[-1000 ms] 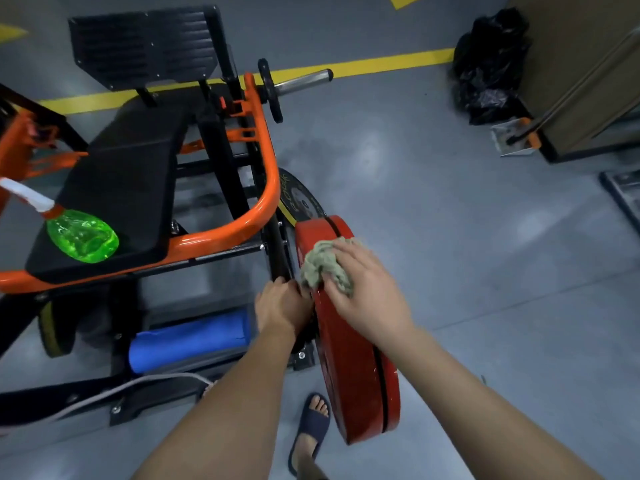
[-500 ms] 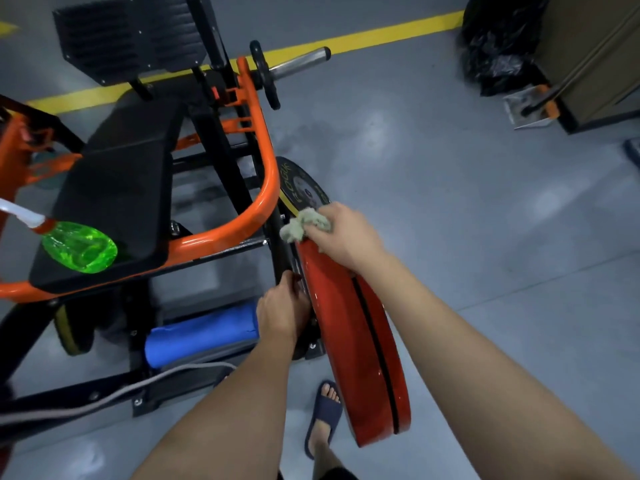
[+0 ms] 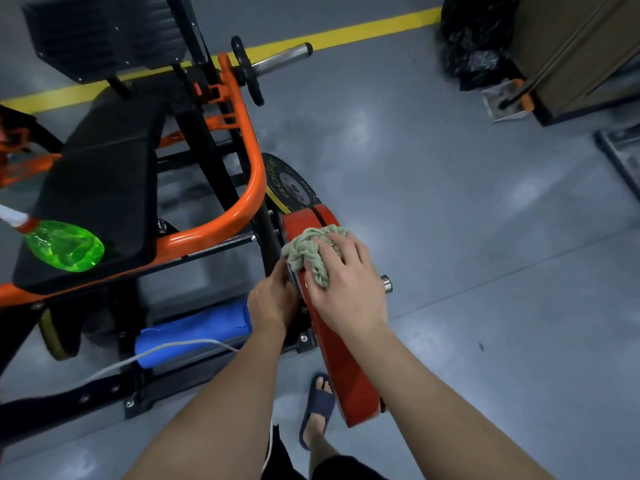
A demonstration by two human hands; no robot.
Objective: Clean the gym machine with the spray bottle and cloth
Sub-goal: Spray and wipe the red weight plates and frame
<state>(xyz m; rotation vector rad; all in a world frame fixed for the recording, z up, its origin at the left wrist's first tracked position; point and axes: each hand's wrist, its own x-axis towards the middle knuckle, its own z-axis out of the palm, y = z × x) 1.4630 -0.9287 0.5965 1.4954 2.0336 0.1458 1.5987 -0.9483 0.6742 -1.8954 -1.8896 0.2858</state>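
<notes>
An orange and black gym machine (image 3: 242, 188) fills the left half of the view. Two red weight plates (image 3: 341, 368) stand on edge at its right side. My right hand (image 3: 346, 285) presses a bunched grey-green cloth (image 3: 308, 251) against the top rim of the red plates. My left hand (image 3: 273, 303) grips the inner edge of the plates beside the machine's post; its fingertips are hidden. A green spray bottle (image 3: 65, 249) lies on its side on the black seat pad (image 3: 100, 199), far left of both hands.
A black and yellow weight plate (image 3: 292, 183) sits behind the red ones. A blue foam roller (image 3: 194, 332) and a white cord (image 3: 114, 367) lie low in the frame. A black bag (image 3: 474, 39), a dustpan (image 3: 502, 102) and a brown cabinet (image 3: 581, 46) stand at the far right. My sandalled foot (image 3: 317, 407) is beside the plates.
My right hand has drawn the cloth back along the plate rim toward me, from the far top edge to the rim above my left hand. My left hand has stayed on the plates.
</notes>
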